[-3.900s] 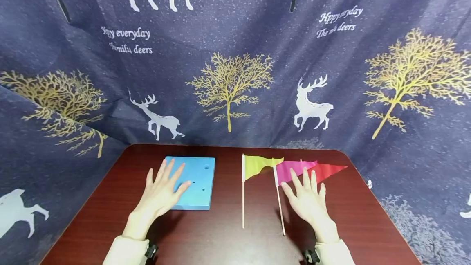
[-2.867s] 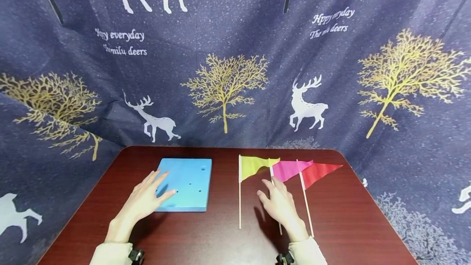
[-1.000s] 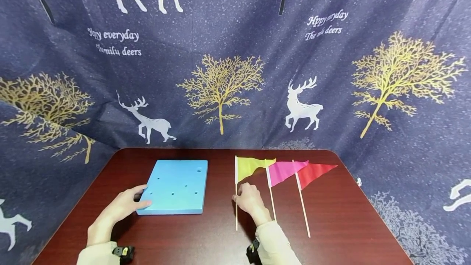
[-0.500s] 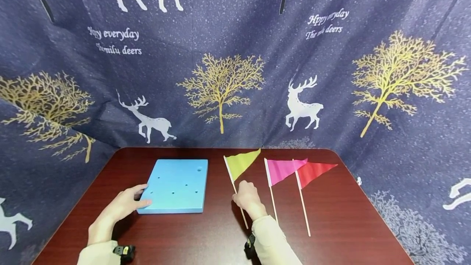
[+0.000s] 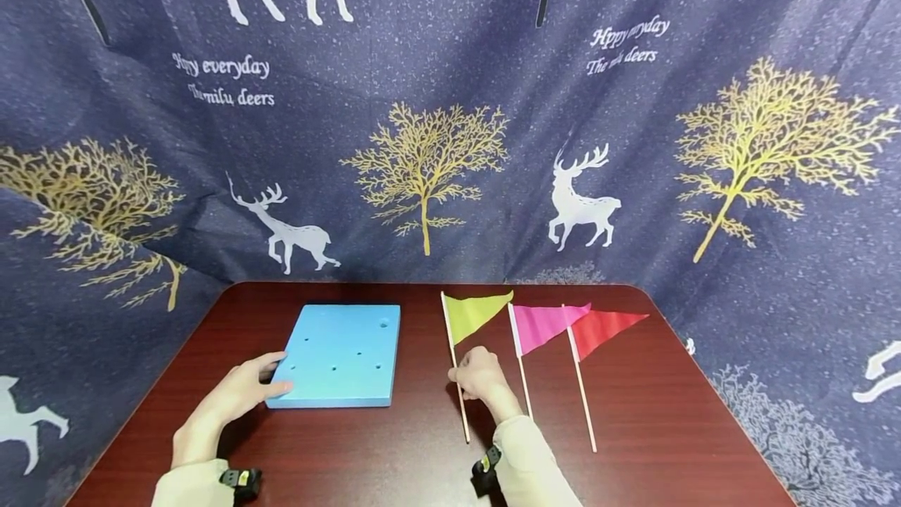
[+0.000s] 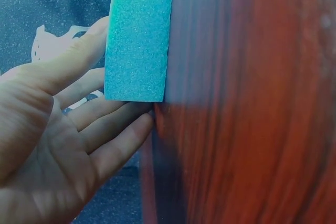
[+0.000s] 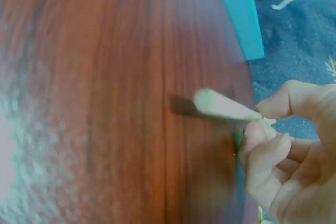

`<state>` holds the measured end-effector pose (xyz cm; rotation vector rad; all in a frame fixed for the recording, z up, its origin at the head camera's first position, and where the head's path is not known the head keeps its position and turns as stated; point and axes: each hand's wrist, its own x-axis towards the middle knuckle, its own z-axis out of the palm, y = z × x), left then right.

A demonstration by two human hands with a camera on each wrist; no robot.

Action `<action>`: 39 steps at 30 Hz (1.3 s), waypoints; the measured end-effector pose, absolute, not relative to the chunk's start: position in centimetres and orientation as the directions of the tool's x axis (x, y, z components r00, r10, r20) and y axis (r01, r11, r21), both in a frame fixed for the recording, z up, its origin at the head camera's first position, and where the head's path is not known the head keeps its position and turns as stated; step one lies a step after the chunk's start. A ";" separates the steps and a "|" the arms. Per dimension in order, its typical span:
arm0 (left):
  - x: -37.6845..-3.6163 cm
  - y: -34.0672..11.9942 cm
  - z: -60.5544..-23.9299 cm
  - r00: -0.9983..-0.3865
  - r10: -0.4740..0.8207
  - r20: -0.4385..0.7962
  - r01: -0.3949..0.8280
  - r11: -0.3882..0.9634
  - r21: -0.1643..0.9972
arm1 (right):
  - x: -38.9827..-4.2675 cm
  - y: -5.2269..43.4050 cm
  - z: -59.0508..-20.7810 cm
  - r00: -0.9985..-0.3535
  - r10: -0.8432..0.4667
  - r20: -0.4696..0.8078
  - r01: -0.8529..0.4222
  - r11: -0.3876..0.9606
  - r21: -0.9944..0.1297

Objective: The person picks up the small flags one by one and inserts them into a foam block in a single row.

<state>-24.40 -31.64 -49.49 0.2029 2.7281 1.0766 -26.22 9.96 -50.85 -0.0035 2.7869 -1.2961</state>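
A light blue foam block [image 5: 345,382] with several small holes lies on the left of the table. At its left edge is my left hand [image 5: 235,393], thumb over the near corner and fingers nearly straight along the side; the left wrist view shows the block's end face [image 6: 137,45] beside those fingers. My right hand [image 5: 480,374] pinches the thin stick of a yellow-green pennant flag [image 5: 475,315] between thumb and fingertips. In the right wrist view the stick's end [image 7: 210,102] points out from the pinch, over its shadow. The flag leans slightly left.
Right of the hand, a magenta pennant flag [image 5: 545,327] and a red pennant flag [image 5: 601,331] lie side by side, sticks toward the near edge. The dark wood table [image 5: 373,452] ends at a blue curtain [image 5: 450,61] printed with deer and trees.
My right hand has moved left from above the flags and now grips the yellow-green flag, which has tilted. My left hand has come down to the foam block's left edge.
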 end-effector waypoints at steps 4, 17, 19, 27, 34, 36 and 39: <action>-24.5 -31.8 -49.6 -0.968 0.201 -0.150 0.044 0.723 0.689 | -26.0 10.2 -50.7 -0.997 -0.043 -0.057 0.023 0.561 -0.827; -24.4 -31.8 -48.9 -0.967 0.208 -0.150 0.050 0.728 0.684 | -25.7 10.0 -48.9 -0.999 -0.026 0.038 -0.044 0.365 -0.930; -24.4 -31.8 -48.9 -0.967 0.204 -0.153 0.047 0.732 0.680 | -25.7 9.9 -48.5 -0.998 -0.023 0.055 -0.059 0.355 -0.933; -24.6 -31.9 -49.4 -0.967 0.208 -0.149 0.050 0.726 0.686 | -25.1 9.6 -47.3 -0.985 -0.013 0.173 -0.165 0.377 -0.911; -24.6 -31.8 -49.2 -0.967 0.208 -0.149 0.049 0.722 0.690 | -25.0 8.8 -46.5 -0.967 -0.027 0.254 -0.242 0.420 -0.875; -24.5 -31.8 -49.2 -0.967 0.206 -0.153 0.044 0.721 0.691 | -24.8 8.6 -46.3 -0.961 -0.031 0.276 -0.261 0.436 -0.861; -24.4 -31.6 -49.3 -0.967 0.202 -0.155 0.040 0.723 0.690 | -24.6 8.2 -46.1 -0.951 -0.033 0.307 -0.288 0.448 -0.846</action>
